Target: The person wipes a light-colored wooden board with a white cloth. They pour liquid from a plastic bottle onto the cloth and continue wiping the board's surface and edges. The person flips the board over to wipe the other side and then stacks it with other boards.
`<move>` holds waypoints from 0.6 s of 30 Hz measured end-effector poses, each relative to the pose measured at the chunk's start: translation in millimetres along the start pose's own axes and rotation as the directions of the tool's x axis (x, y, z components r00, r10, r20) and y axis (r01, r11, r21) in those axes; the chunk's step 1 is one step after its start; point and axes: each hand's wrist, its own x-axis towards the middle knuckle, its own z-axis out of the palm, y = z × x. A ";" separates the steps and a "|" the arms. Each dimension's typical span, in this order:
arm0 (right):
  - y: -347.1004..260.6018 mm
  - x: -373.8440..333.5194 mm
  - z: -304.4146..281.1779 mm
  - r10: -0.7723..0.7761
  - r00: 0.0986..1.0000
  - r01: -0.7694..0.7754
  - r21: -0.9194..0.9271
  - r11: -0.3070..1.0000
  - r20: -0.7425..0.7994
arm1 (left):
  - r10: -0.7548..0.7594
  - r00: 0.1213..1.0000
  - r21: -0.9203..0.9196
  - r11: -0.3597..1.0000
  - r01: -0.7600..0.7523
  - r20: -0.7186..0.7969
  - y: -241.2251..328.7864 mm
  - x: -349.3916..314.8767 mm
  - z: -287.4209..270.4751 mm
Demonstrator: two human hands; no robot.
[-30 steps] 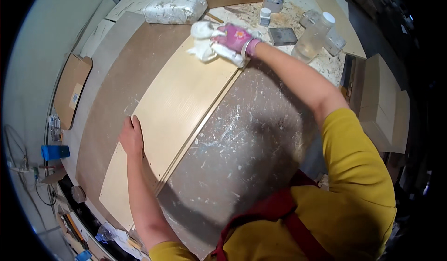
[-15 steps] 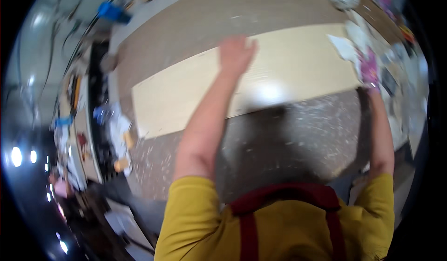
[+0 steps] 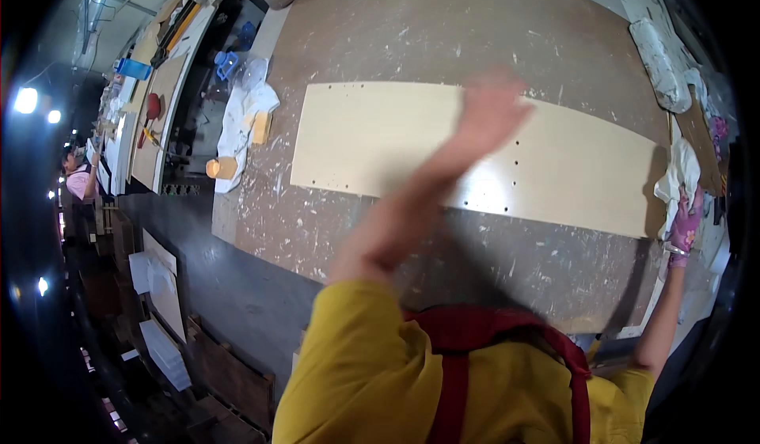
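Note:
A long cream-coloured panel with small dark holes lies flat across the worktable. My bare left hand is over its far edge, right of the middle. It is blurred, but its fingers look stretched out and nothing shows in them; I cannot tell whether it touches the panel. At the panel's right end, my right hand, in a pink patterned glove, is closed on a crumpled white cloth. The cloth lies beside the panel's right edge, and part of it is hidden by the glove.
The brown worktable is speckled with white marks. On its left edge lie a white rag, a yellow sponge-like block and a clear jug with a blue handle. A white wrapped roll sits at the far right. Another person is far left.
My view has turned, so the panel now slants down toward the right. My left arm has swung rightward over the panel. The gloved right hand stays with the cloth at the panel's right end.

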 end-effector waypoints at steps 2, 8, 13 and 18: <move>-30.5 -4.0 -21.8 -0.156 0.986 0.165 -0.215 0.963 0.055 | -0.055 0.998 0.235 0.971 0.050 0.014 -76.4 -28.7 -45.4; -231.1 -38.7 63.4 0.167 0.963 -0.120 -0.220 0.968 0.209 | -0.444 0.894 0.575 0.715 0.398 -0.066 -172.8 -123.0 -149.5; -495.2 -64.1 100.0 -0.566 0.755 0.401 0.449 0.798 0.332 | -0.484 0.869 0.637 0.639 0.431 -0.102 -173.7 -133.5 -155.3; -545.7 -84.1 106.2 -0.684 0.723 0.541 0.533 0.651 0.101 | -0.380 0.925 0.647 0.701 0.301 -0.018 -199.2 -127.7 -146.8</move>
